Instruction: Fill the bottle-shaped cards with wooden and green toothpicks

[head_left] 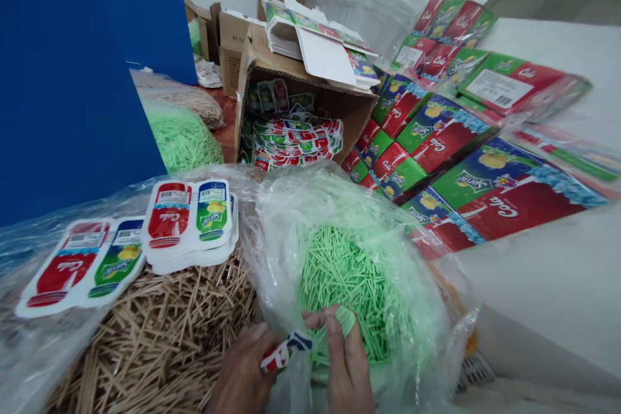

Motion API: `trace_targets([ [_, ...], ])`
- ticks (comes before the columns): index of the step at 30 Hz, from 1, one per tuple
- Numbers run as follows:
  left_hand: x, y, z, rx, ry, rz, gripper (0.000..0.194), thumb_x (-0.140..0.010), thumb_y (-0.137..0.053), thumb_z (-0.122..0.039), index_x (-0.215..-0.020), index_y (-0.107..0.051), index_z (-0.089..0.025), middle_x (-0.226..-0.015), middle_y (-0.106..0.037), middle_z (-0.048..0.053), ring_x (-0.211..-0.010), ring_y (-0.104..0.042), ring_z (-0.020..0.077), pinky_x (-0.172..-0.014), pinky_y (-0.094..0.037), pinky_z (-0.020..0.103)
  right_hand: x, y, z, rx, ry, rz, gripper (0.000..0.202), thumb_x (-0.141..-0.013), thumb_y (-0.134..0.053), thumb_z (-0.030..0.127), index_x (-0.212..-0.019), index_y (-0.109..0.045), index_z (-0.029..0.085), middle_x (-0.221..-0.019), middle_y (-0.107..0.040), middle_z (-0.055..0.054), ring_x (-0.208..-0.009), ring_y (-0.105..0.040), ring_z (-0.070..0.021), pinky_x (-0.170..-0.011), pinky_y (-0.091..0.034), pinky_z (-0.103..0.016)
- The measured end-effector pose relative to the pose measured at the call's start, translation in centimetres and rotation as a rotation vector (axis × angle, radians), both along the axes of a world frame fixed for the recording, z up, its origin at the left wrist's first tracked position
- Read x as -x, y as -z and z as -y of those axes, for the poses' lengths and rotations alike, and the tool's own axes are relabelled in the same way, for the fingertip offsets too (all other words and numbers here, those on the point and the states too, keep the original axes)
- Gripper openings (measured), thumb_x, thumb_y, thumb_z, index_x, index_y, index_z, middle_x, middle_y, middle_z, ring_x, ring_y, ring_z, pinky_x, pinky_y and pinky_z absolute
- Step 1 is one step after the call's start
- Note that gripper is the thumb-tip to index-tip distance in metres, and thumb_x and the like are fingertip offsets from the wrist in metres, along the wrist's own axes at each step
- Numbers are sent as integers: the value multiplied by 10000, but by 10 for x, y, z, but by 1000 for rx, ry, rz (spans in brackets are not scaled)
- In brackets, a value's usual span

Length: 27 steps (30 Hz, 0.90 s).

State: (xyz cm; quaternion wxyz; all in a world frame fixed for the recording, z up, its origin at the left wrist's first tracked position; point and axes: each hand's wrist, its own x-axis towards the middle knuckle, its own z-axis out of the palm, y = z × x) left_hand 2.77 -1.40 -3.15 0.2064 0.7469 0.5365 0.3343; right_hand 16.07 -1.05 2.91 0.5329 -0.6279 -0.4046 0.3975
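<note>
My left hand (247, 369) is closed on a printed card (286, 352) in red, white and blue, seen edge-on at the bottom centre. Just to its right, my right hand (347, 362) pinches a small bunch of green sticks (345, 320), their ends showing above the fingertips. Behind and below it lies a clear bag (291, 233) full of loose green sticks (339, 265). Brown sticks (169, 336) fill another bag at the left. On them rest a stack of Cola and Sprite cards (191, 223) and a further card (82, 265) beside it.
A cardboard box (359, 110) lies open with many printed cards (295, 142) inside and flat cartons (325, 55) on top. Wrapped Cola and Sprite boxes (499, 194) are piled at the right. A blue panel (72, 77) stands at the left, near another bag of green sticks (182, 139).
</note>
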Motion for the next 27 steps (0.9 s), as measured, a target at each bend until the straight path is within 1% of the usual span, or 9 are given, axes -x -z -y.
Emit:
trace_targets([
  [3, -1, -1, 0, -143, 12, -28, 296, -630, -455, 3, -741, -621, -216, -673, -670, 23, -632, -654, 193, -588, -516, 264, 4, 4, 0, -3, -78, 104, 349, -887, -463, 542, -846, -599, 224, -822, -691, -16, -818, -647, -180, -763, -441, -245],
  [6, 0, -9, -2, -313, 64, -72, 388, -546, -404, 30, -772, -595, -221, -663, -674, 9, -596, -662, 180, -593, -517, 256, 6, 11, -6, 38, -150, 83, 365, -885, -453, 549, -861, -612, 221, -841, -703, -31, -810, -648, -187, -763, -448, -259],
  [10, 2, -16, -2, -420, 132, -123, 341, -635, -381, 30, -794, -562, -212, -615, -639, 1, -541, -636, 161, -571, -501, 245, 2, 9, -20, 152, -200, -148, 361, -834, -517, 569, -785, -606, 223, -782, -703, -37, -794, -664, -216, -830, -463, -309],
  [15, 4, -6, 2, -420, 172, -158, 345, -664, -394, 26, -844, -579, -204, -665, -670, 17, -604, -656, 173, -672, -510, 275, -5, 0, -30, 257, -251, -286, 375, -767, -596, 574, -673, -592, 211, -642, -663, -8, -659, -663, -220, -761, -474, -326],
  [17, 5, 0, 3, -347, 166, -132, 354, -645, -401, 29, -819, -597, -208, -684, -677, 27, -626, -658, 178, -676, -510, 277, -5, 1, -30, 281, -224, -255, 403, -746, -609, 595, -656, -590, 203, -634, -656, -5, -685, -660, -219, -806, -455, -326],
  [20, 6, 2, 1, -128, 173, -28, 360, -645, -461, 2, -864, -649, -212, -783, -704, 44, -715, -667, 188, -681, -513, 260, -4, 10, -23, 270, -185, -221, 411, -775, -576, 607, -704, -599, 203, -706, -667, -8, -784, -649, -213, -884, -422, -316],
  [23, 9, -10, -5, 171, 113, 175, 284, -701, -543, -68, -881, -692, -228, -872, -722, 36, -835, -670, 201, -754, -510, 254, -3, 21, -13, 172, -215, -156, 437, -854, -470, 602, -771, -636, 206, -868, -684, -37, -926, -627, -213, -940, -395, -308],
  [25, 12, -22, -10, 374, 35, 327, 117, -732, -600, -165, -770, -700, -214, -792, -715, 15, -768, -666, 191, -704, -514, 234, -4, 27, -5, 90, -293, -114, 432, -883, -449, 573, -798, -666, 209, -966, -684, -53, -1042, -591, -218, -971, -381, -303],
  [27, 17, -33, -14, 524, -23, 453, 93, -727, -636, -243, -662, -680, -193, -708, -695, -1, -661, -640, 171, -607, -503, 213, -5, 29, 2, 14, -387, -131, 364, -880, -493, 536, -869, -677, 223, -1010, -687, -49, -1090, -575, -217, -967, -400, -299],
])
